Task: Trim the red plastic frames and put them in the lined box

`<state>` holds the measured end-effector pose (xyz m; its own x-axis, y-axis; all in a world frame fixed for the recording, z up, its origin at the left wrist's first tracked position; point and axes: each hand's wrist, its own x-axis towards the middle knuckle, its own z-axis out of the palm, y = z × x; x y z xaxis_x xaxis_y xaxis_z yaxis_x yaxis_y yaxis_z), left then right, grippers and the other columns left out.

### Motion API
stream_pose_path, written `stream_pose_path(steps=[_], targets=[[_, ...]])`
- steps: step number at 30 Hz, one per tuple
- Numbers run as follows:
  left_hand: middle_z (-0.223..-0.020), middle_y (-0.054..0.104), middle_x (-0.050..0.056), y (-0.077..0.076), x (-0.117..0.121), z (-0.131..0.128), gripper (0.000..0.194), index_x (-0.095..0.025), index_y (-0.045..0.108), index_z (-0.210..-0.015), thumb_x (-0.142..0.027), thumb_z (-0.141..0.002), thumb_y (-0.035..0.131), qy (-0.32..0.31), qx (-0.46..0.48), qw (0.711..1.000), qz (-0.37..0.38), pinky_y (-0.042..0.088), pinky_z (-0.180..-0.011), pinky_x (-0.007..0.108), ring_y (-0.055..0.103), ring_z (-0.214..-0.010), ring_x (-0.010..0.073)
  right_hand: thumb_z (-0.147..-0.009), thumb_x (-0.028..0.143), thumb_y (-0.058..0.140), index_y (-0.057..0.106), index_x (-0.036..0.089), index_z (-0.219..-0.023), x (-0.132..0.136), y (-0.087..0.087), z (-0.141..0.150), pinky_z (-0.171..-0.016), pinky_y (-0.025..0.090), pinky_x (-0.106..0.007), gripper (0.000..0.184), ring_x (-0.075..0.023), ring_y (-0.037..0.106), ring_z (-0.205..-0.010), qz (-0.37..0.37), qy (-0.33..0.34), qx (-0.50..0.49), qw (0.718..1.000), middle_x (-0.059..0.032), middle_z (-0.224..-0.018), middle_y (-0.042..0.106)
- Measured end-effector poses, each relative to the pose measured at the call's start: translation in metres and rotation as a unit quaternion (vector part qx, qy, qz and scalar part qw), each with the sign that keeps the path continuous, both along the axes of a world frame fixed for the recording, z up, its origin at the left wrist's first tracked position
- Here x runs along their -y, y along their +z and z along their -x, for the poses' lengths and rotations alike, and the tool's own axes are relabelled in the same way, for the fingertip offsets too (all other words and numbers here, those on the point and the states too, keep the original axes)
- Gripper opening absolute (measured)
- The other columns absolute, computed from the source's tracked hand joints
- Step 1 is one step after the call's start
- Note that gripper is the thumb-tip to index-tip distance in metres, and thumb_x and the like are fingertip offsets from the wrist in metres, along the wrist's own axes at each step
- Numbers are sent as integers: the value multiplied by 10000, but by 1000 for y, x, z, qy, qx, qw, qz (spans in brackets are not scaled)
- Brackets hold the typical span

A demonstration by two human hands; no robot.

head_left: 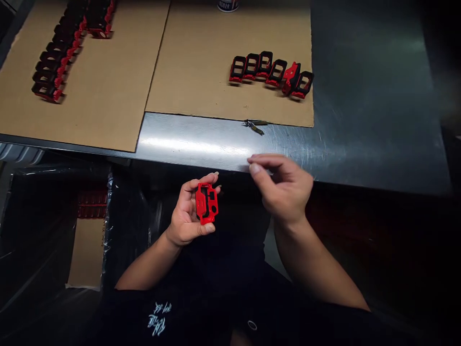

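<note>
My left hand (189,212) cradles a flat red plastic frame (206,203) with cut-out openings, its fingers curled behind it and the thumb across its lower edge. My right hand (283,187) hangs just over the front edge of the steel table (194,146), loosely curled and holding nothing I can see. Its thumb and forefinger sit slightly apart. A small metal tool (255,126), perhaps tweezers or snips, lies on the steel just beyond those fingertips, against the cardboard sheet (223,62).
A row of black-and-red parts (272,72) stands on that sheet, one tilted and showing more red. A longer row (61,48) runs along a second cardboard sheet (97,110) at left. Below the table at left sits a plastic-lined box (91,204) holding red pieces. A can (227,5) stands at the far edge.
</note>
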<state>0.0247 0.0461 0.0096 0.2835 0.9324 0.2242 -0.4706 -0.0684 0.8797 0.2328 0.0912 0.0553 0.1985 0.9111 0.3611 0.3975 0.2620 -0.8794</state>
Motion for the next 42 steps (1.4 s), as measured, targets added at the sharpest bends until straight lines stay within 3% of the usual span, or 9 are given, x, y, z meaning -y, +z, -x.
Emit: stream_pose_path(steps=[5,10,16,18,22,24,33,40,42], targets=[[-1613,456,105,-2,3,-1,786,-361,409,-1445,-282,-800,851,4,-60,996,-67,435,-1215,500,414,-1534,273,-894,205,698,761,207,-1090,53,8,22,-814,657,-333,207,-212,805,-881,168,213,-133,953,-56,-999,832],[-1605,464,122,-8,8,-2,831,-315,395,-1475,-100,-792,817,35,-111,981,-153,376,-1254,510,399,-1543,253,-841,179,705,795,200,-1020,57,13,30,-807,658,-331,201,-215,807,-834,210,187,-122,952,-55,-932,834],[-1602,477,107,-9,12,-3,837,-308,398,-1469,-92,-782,824,26,-96,987,-128,397,-1253,435,431,-1523,230,-816,187,738,787,187,-1041,56,9,31,-730,630,-277,230,-180,782,-775,257,212,-174,927,-39,-885,823],[-1583,500,109,-9,13,-4,810,-320,411,-1450,-160,-786,845,20,-78,993,-87,418,-1237,453,465,-1501,242,-827,228,761,774,173,-1084,56,4,29,-713,617,-268,264,-166,766,-744,296,245,-244,890,-33,-835,808],[-1569,507,105,-14,15,-7,800,-380,390,-1450,-395,-796,850,-2,-16,999,31,502,-1155,513,518,-1457,287,-825,346,816,733,163,-1171,58,-7,27,-689,622,-272,400,-158,748,-739,381,299,-423,766,-38,-852,783],[-1586,484,103,-17,17,-9,864,-421,341,-1490,-447,-790,846,-15,2,997,69,529,-1122,519,519,-1455,299,-804,342,846,730,172,-1158,60,-10,29,-661,620,-252,410,-140,734,-709,398,288,-460,740,-33,-860,774],[-1618,441,108,-20,21,-11,792,-380,388,-1454,-437,-801,831,-44,14,994,98,480,-1166,557,459,-1498,316,-783,296,885,715,200,-1168,73,-14,37,-662,627,-249,431,-125,725,-692,390,213,-444,778,-26,-874,772],[-1635,418,104,-24,27,-9,836,-429,338,-1491,-402,-815,829,-56,11,995,81,524,-1115,529,439,-1511,324,-792,341,876,724,199,-1125,76,-19,41,-633,615,-238,392,-125,716,-699,398,262,-477,739,-39,-929,767],[-1634,417,111,-25,27,-8,838,-431,334,-1492,-422,-816,829,-59,-2,995,75,505,-1132,537,434,-1514,329,-800,370,869,734,201,-1107,76,-20,42,-635,619,-245,376,-130,719,-697,391,264,-467,748,-39,-921,768]])
